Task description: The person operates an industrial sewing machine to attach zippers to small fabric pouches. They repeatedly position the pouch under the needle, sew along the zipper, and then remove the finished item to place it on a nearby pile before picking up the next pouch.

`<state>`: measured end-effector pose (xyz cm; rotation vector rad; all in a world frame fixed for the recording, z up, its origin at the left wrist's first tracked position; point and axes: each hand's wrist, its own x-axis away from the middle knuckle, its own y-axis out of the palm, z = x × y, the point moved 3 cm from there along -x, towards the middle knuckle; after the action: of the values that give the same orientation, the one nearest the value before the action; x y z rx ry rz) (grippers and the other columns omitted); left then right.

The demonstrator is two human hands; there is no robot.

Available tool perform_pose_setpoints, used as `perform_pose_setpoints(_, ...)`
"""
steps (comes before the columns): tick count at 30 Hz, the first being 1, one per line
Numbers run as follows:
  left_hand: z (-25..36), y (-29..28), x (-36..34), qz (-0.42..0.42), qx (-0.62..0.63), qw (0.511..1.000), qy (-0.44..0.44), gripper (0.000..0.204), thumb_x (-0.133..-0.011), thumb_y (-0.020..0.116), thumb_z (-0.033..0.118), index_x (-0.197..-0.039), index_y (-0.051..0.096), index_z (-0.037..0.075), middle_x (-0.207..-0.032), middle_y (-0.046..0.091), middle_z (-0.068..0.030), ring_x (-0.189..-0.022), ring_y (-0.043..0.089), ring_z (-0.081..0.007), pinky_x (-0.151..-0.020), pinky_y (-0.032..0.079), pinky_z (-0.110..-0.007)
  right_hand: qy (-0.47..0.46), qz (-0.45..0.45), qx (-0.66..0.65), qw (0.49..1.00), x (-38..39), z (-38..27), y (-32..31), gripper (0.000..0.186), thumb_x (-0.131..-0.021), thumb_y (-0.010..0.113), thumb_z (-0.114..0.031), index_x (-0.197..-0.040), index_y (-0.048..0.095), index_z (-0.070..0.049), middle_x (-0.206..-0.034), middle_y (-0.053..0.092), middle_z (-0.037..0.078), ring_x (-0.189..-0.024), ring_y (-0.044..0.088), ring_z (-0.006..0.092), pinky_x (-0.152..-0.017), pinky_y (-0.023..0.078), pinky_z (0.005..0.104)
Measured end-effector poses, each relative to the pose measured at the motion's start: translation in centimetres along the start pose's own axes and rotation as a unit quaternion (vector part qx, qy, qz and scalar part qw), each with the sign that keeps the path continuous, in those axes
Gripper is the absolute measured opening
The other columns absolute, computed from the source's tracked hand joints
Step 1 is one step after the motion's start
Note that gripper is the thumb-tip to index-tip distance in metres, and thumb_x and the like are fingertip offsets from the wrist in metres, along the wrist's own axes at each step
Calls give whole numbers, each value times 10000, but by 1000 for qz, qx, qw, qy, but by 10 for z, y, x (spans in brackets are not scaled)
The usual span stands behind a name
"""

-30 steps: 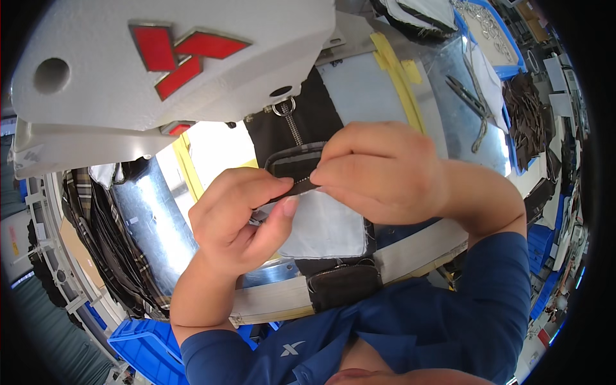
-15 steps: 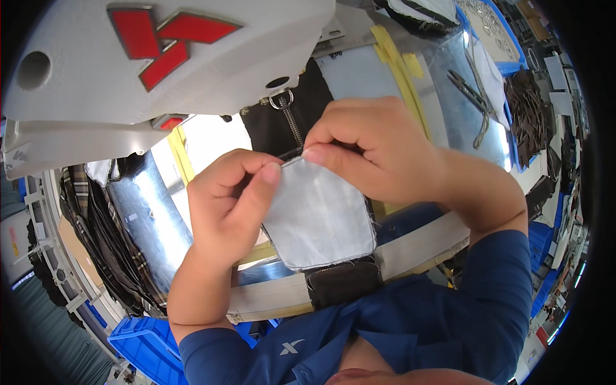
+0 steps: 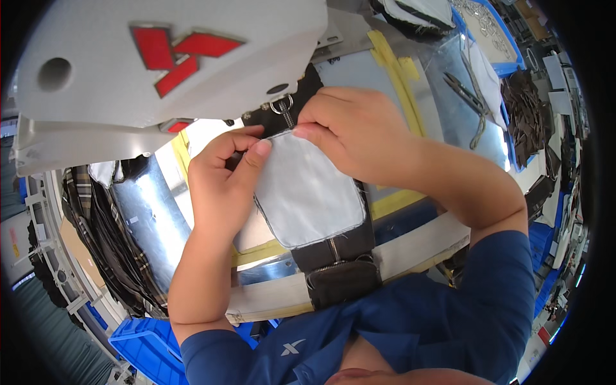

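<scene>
A pale, rounded fabric panel [image 3: 309, 192] with a dark, frayed edge lies over a dark fabric strip [image 3: 355, 239] that has a metal zipper. My left hand [image 3: 224, 163] has its thumb on the panel's far left corner, fingers curled behind it. At the far right corner, my right hand [image 3: 353, 131] pinches the edge between thumb and forefinger, beside the zipper. Beyond the hands a metal D-ring [image 3: 281, 104] sits at the zipper's far end, close under the sewing machine head [image 3: 212, 70]. A small dark zipped pouch [image 3: 344, 281] hangs over the table's near edge.
Pliers-like tool [image 3: 467, 96] lies on the metal tabletop at right. Blue trays hold metal rings [image 3: 487, 32] and brown pieces [image 3: 525, 109]. Dark and plaid fabric [image 3: 106, 237] hangs at left; a blue crate [image 3: 149, 350] stands below. Yellow tape [image 3: 401, 77] marks the work surface.
Both hands have moved the pale panel away from me, toward the D-ring and machine. More of the dark strip and zipper now shows at its near end.
</scene>
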<state>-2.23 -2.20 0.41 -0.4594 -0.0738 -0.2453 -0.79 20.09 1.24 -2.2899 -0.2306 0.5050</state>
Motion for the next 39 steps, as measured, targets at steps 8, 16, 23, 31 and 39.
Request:
perform_pose_setpoints(8,0,-8,-50,11,-131,991,-11,300,-975,805,261,-1124,793,0,-867,786,-136,-761,715,-210,-742,558,-332,31,-12,-13,999,-49,36,7,240,-952,718,-207,-881,756,18,-838,730,241,-852,717,459,-790,559,546)
perform_pose_setpoints(16,5,-8,-56,-21,-187,982,17,341,-995,745,312,-1240,783,78,-1070,813,-169,-880,787,-314,-804,604,-402,8,-110,25,994,-64,46,1,274,-911,729,-211,-850,757,54,-828,730,264,-871,728,478,-812,578,536)
perform_pose_setpoints(23,-15,-9,-65,-4,-204,971,121,289,-963,771,231,-1192,794,56,-1085,810,-174,-995,774,-351,-872,590,-416,13,-106,58,993,-75,57,11,304,-928,728,-208,-874,759,90,-864,737,281,-916,738,488,-837,593,534)
perform_pose_setpoints(31,-8,-6,-67,11,-211,961,176,236,-901,786,98,-1125,805,29,-1050,808,-178,-984,774,-361,-869,590,-415,52,-133,45,989,-78,47,0,195,-836,704,-149,-879,740,38,-841,711,272,-839,696,492,-761,552,544)
perform_pose_setpoints(39,-14,-7,-77,11,-172,963,209,253,-855,775,28,-1107,803,18,-1019,808,-165,-959,774,-351,-868,592,-417,70,-131,37,988,-84,51,4,249,-857,752,-198,-776,739,38,-777,708,256,-813,720,448,-749,549,533)
